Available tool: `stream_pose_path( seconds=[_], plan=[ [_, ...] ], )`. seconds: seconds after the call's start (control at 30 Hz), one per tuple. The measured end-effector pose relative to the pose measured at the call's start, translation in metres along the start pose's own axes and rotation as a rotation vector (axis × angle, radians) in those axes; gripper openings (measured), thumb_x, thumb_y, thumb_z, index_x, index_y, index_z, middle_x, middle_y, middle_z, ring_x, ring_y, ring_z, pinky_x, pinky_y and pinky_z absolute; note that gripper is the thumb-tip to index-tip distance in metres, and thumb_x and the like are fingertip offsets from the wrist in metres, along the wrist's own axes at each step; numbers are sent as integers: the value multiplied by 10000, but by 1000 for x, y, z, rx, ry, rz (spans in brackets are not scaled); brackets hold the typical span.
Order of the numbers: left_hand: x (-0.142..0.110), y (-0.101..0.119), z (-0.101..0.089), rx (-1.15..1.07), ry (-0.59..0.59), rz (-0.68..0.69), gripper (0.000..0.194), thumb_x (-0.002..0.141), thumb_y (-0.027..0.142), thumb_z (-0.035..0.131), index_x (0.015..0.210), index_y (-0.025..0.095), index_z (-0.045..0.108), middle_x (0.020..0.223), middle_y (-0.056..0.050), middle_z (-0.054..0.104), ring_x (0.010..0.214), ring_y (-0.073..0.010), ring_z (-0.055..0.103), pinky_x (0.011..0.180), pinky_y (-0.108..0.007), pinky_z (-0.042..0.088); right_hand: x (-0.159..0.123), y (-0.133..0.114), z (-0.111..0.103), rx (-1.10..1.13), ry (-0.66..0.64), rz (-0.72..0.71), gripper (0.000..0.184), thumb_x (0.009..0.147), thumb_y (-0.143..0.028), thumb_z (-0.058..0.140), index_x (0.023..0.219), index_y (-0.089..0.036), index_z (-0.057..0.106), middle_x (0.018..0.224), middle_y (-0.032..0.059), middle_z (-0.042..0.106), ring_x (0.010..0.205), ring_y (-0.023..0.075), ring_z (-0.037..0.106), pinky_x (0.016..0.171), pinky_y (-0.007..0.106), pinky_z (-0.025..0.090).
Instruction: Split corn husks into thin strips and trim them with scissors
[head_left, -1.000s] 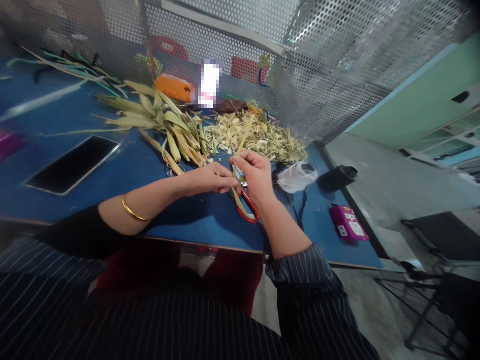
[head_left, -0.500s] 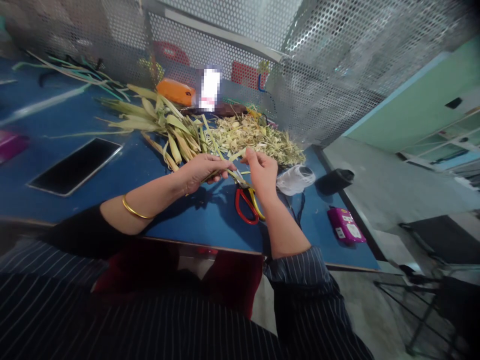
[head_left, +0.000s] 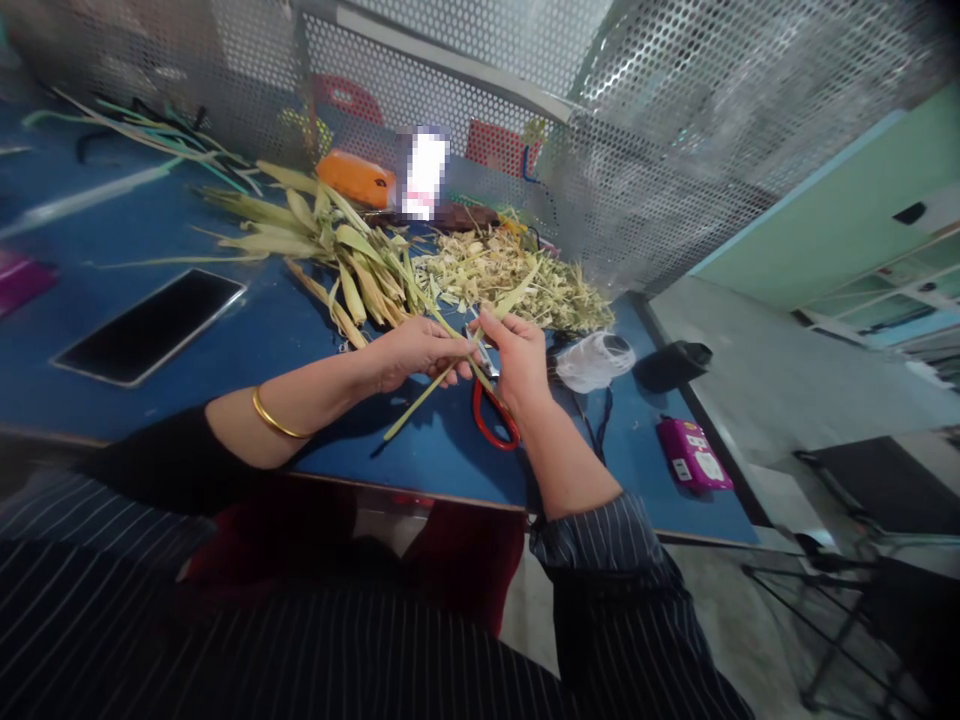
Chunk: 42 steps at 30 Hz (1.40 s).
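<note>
My left hand (head_left: 424, 355) is closed in a pinch on pale green corn husk strips (head_left: 414, 411), which cross between the two hands. One strip end sticks out down and to the left. My right hand (head_left: 519, 358) pinches the strips from the other side, with a pointed piece rising past its thumb. Below them on the blue table lie scissors (head_left: 486, 428) with a red handle loop; the rest is partly hidden by my right hand. A bundle of corn husks (head_left: 349, 265) lies beyond my left hand. Behind my right hand is a heap of husk scraps (head_left: 517, 275).
White twine in plastic (head_left: 595, 361), a black roll (head_left: 673, 365) and a purple packet (head_left: 694, 455) stand to the right. A dark-screened tablet (head_left: 152, 327) lies left. An orange pack (head_left: 355, 179) and a perforated metal screen (head_left: 480, 70) are at the back.
The husk strips have shifted between my hands: one end now points down-left and another rises above my right hand. My right hand has moved slightly left and now covers the scissors' yellow handle.
</note>
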<state>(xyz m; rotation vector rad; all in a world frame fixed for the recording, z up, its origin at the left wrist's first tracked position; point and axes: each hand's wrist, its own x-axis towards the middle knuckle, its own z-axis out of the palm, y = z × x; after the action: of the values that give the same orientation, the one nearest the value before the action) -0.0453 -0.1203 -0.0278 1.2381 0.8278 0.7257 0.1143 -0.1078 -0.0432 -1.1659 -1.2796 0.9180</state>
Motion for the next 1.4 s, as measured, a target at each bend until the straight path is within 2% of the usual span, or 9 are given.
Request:
stream_pose_path(
  seconds=[0.17,0.23,0.4,0.57,0.83,0.9,1.07,1.23,1.4],
  plan=[
    [3,5,-6,-223,127,32,230,802,336,696,860,119,745,780,-88,721,632,-117,645,656,-250,522,-4,-17,-9,-416,260,-420,290,860,-477,550,812,-203,632,843,37,640,812,166,567,759,307,440],
    [5,7,-8,-315,168,80,177,793,277,708,875,125,744,833,-89,732,739,-136,675,741,-264,534,-10,-24,-8,-528,233,-504,319,891,-474,515,734,-210,600,777,28,611,775,160,551,753,302,423],
    [10,4,-9,-347,229,182,95,731,155,735,812,107,743,809,-80,728,788,-135,668,754,-249,518,-20,-11,7,-589,-175,-350,387,836,-506,588,600,-200,561,628,-10,559,609,128,484,619,274,376],
    [12,0,-6,-276,259,231,152,701,208,763,812,105,747,793,-78,716,730,-145,638,643,-256,499,-22,-1,13,-467,-238,-340,366,921,-400,474,628,-207,581,676,10,605,703,153,559,700,288,419],
    [12,2,-9,-316,330,218,76,705,166,751,693,97,720,733,-50,698,723,-105,630,800,-254,504,-27,-18,9,-604,-384,-520,375,927,-328,455,575,-213,520,661,11,554,679,146,536,695,295,415],
    [10,6,-10,-351,323,183,47,748,144,707,735,99,715,723,-36,682,686,-95,619,759,-245,510,-26,-20,6,-611,-357,-546,378,937,-340,439,593,-211,527,669,13,550,685,146,537,699,295,413],
    [8,13,-16,-442,162,93,136,851,155,587,913,123,704,699,-8,628,625,-93,599,716,-266,529,-13,-16,-3,-534,11,-513,237,925,-384,485,818,-209,603,821,31,610,807,164,573,756,297,436],
    [8,11,-16,-439,125,37,228,889,271,548,918,109,706,699,-38,617,610,-100,574,638,-237,505,-7,-8,-3,-656,-117,-494,122,845,-330,614,825,-209,617,895,46,645,872,197,591,793,321,437],
    [7,8,-13,-330,167,49,135,781,254,710,833,130,704,636,-5,571,546,-65,513,534,-186,459,-9,-6,1,-694,-175,-483,137,864,-329,580,798,-210,572,846,39,635,823,192,586,758,320,426]
  ],
)
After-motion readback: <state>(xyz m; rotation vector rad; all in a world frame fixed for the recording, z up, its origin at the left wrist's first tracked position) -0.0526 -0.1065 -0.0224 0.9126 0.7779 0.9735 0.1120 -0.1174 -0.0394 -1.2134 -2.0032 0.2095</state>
